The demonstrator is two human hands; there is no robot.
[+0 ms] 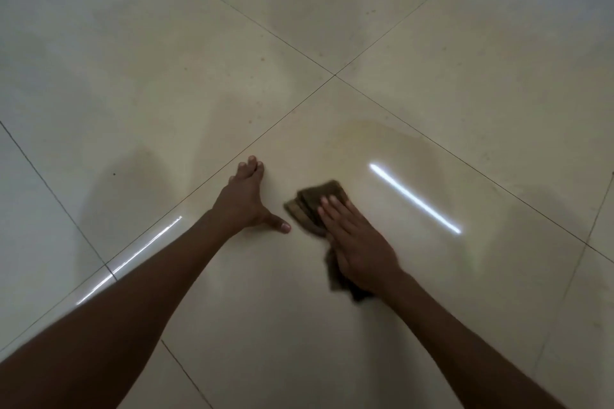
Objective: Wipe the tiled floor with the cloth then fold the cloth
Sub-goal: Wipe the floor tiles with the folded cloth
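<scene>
Your right hand (357, 239) flat, fingers straight, on brown cloth (314, 204); left hand (247, 199) spread on tiled floor (432, 60).

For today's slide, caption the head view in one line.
Right hand presses brown cloth on tiled floor; left hand braces flat.

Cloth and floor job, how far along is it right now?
Done: a yellowish smeared patch on the tiled floor, just beyond the cloth, may be already-wiped ground, though that is a guess. In hand: the right hand presses flat on the brown cloth, which looks blurred as if mid-wipe, while the left hand rests open on the floor. Left: the final folding; the cloth is bunched, not neatly folded.
</scene>
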